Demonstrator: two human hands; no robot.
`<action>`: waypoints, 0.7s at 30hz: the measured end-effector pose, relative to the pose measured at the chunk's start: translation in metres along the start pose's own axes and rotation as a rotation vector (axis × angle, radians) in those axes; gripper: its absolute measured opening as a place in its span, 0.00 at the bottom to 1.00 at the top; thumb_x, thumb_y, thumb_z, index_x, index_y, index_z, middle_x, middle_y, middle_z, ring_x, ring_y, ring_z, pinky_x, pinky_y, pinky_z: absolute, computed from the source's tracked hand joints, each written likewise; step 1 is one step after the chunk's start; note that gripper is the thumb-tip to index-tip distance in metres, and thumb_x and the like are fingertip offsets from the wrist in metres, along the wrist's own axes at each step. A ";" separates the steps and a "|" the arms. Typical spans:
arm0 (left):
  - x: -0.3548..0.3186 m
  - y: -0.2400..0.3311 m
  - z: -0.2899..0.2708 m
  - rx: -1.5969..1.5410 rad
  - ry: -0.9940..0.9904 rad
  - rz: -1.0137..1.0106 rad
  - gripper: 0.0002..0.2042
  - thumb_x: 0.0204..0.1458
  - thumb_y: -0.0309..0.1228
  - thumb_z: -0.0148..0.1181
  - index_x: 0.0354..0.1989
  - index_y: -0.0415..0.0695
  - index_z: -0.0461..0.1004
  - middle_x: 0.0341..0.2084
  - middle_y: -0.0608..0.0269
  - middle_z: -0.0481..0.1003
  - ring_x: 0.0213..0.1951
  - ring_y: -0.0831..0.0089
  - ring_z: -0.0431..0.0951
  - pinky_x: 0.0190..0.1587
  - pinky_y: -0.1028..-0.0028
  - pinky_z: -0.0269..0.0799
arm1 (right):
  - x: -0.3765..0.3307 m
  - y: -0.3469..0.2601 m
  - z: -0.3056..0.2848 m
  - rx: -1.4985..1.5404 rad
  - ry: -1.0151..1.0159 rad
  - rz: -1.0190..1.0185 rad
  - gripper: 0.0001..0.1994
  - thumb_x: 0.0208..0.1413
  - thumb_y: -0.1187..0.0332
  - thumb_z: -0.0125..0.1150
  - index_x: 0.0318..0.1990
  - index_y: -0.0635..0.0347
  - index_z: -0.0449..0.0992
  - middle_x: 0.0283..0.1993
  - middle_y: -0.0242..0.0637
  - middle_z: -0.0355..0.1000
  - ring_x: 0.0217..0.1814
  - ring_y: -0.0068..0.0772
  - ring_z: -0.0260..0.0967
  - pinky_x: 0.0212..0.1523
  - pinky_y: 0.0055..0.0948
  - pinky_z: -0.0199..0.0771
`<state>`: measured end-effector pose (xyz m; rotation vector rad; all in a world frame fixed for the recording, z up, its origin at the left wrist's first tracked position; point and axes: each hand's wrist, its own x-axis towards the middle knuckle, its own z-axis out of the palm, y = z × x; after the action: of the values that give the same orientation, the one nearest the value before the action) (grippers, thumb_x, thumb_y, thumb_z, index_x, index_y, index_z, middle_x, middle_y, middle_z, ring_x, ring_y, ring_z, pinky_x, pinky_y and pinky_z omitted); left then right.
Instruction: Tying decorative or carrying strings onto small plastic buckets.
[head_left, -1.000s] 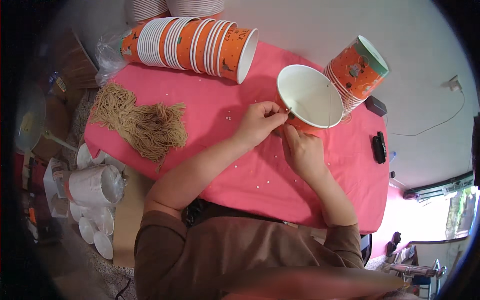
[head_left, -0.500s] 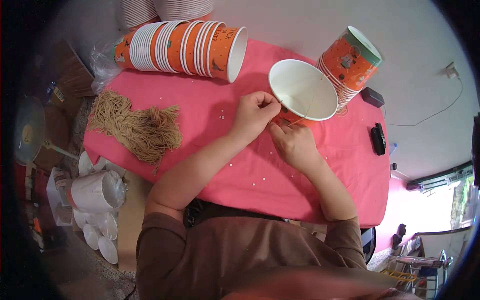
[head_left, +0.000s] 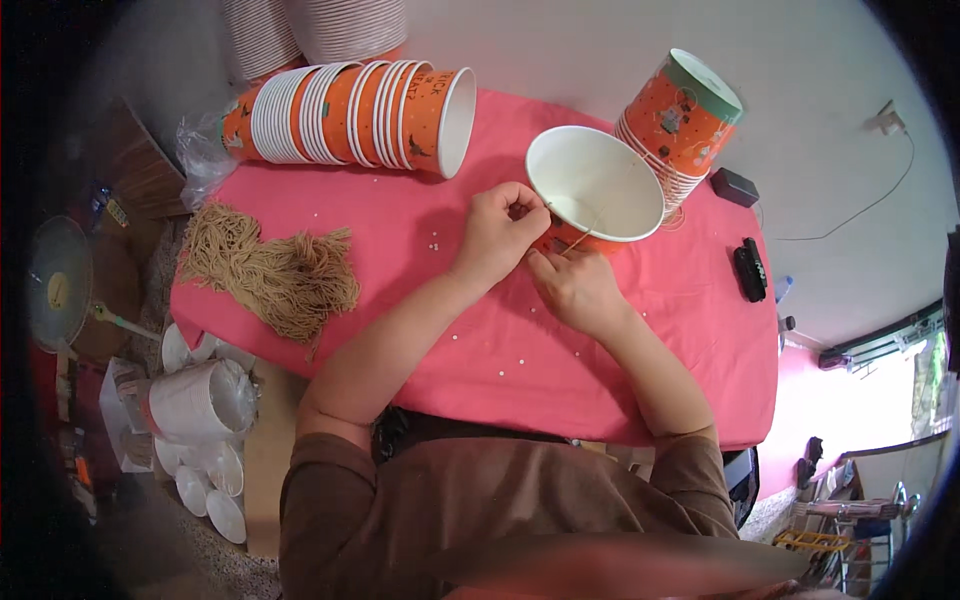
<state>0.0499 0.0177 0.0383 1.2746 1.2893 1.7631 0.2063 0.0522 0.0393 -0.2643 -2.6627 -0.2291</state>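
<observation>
An orange paper bucket [head_left: 605, 170] with a white inside tilts on the pink cloth, its mouth facing me. A thin tan string [head_left: 592, 222] crosses its opening and comes over the near rim. My left hand [head_left: 498, 238] is closed in a pinch at the bucket's left rim; what lies between its fingertips is hidden. My right hand [head_left: 578, 288] is closed at the bucket's near side, thumb and forefinger on the string where it comes over the rim. The two hands' fingertips are close together, just apart.
A long stack of orange buckets [head_left: 350, 115] lies at the back left. Upside-down buckets [head_left: 685, 115] stand at the back right, strings hanging from them. A tan yarn bundle [head_left: 275, 270] lies left. At right are a black box [head_left: 735, 187] and a black marker [head_left: 750, 270]. Small white discs dot the cloth.
The whole view has shifted slightly. Both hands stay at the same part of the bucket's rim, with little visible movement.
</observation>
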 end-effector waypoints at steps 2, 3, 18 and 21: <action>0.002 0.007 -0.007 0.098 -0.056 0.022 0.04 0.45 0.24 0.60 0.25 0.36 0.73 0.20 0.67 0.73 0.23 0.83 0.69 0.25 0.78 0.65 | -0.002 -0.002 -0.001 0.011 0.019 0.032 0.05 0.45 0.73 0.56 0.30 0.58 0.66 0.21 0.35 0.67 0.21 0.36 0.69 0.19 0.35 0.67; 0.003 0.011 -0.011 0.197 -0.110 0.036 0.04 0.46 0.24 0.60 0.27 0.37 0.73 0.23 0.64 0.74 0.24 0.81 0.70 0.26 0.77 0.67 | -0.004 -0.002 -0.001 -0.031 -0.041 0.076 0.06 0.46 0.72 0.54 0.33 0.59 0.68 0.22 0.35 0.68 0.23 0.35 0.71 0.19 0.35 0.69; 0.019 0.017 -0.058 0.525 -0.398 0.507 0.12 0.48 0.23 0.60 0.41 0.41 0.69 0.39 0.56 0.72 0.42 0.60 0.74 0.44 0.68 0.71 | -0.048 0.017 -0.083 -0.131 -0.005 0.374 0.20 0.41 0.64 0.70 0.41 0.59 0.71 0.39 0.38 0.72 0.35 0.41 0.73 0.31 0.36 0.71; 0.013 0.013 -0.056 0.321 -0.439 0.261 0.07 0.52 0.20 0.57 0.38 0.39 0.68 0.35 0.63 0.71 0.42 0.73 0.74 0.46 0.74 0.70 | -0.048 0.015 -0.089 -0.105 -0.038 0.284 0.31 0.31 0.64 0.75 0.47 0.58 0.68 0.48 0.39 0.67 0.47 0.45 0.69 0.41 0.38 0.71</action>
<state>-0.0064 0.0043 0.0513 1.9592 1.2154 1.3541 0.2893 0.0415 0.0983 -0.6793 -2.6135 -0.2746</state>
